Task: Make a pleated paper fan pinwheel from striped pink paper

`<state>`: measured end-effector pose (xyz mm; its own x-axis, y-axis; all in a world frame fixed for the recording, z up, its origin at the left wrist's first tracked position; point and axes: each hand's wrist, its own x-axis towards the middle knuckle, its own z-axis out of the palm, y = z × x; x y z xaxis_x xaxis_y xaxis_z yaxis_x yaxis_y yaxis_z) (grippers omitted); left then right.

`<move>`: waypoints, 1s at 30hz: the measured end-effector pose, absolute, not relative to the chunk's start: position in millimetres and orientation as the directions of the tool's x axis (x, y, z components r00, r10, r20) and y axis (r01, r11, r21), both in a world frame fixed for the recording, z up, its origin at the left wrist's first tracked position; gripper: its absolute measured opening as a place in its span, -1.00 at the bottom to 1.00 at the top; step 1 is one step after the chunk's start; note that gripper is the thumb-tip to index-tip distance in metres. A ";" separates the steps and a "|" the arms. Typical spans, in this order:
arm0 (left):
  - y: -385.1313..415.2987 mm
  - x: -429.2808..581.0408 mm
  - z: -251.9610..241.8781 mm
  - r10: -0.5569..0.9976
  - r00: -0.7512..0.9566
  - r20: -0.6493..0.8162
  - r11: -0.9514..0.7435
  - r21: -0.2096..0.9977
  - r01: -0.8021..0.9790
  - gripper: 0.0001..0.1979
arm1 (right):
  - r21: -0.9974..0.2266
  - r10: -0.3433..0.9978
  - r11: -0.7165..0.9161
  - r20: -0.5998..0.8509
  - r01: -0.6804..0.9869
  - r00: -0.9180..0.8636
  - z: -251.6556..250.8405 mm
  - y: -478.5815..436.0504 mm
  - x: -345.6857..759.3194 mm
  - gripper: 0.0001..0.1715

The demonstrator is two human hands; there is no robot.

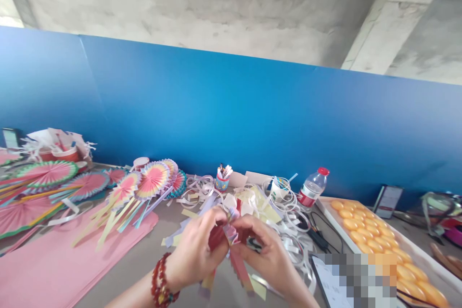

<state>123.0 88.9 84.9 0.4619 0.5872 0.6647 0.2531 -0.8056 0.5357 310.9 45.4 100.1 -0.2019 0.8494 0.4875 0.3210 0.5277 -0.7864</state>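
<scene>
Above the table's near middle, both hands meet around a small pleated paper piece [232, 228] in pink, lilac and yellow. My left hand [197, 240], with a red bead bracelet [161, 281] on its wrist, pinches it from the left. From the other side my right hand [265, 248] grips the folds between thumb and fingers. Folded strips [241, 269] hang below the hands, partly covered by them. Behind lie cut paper strips and tangled white ribbon [294, 231]. Finished-looking pleated paper fans [155, 179] with paper tails rest to the left.
Pink paper sheets [86, 255] cover the left front. At the back stand a pen cup [222, 183] and a red-capped bottle [313, 187]. On the right are a tray [327, 207] of orange rounded pieces and a phone [327, 281]. A blue partition [231, 106] runs behind the table.
</scene>
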 end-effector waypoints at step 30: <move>101.9 120.3 92.1 0.521 0.452 0.724 -0.802 0.597 -0.030 -0.80 | -0.927 0.920 0.191 0.283 -0.321 -0.270 101.0 51.1 317.4 -0.53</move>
<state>120.3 101.9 92.1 0.4524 0.5213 0.7236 -0.0305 -0.8018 0.5968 317.4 51.1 101.0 -0.2705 0.9201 0.2834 -0.3214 0.1911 -0.9274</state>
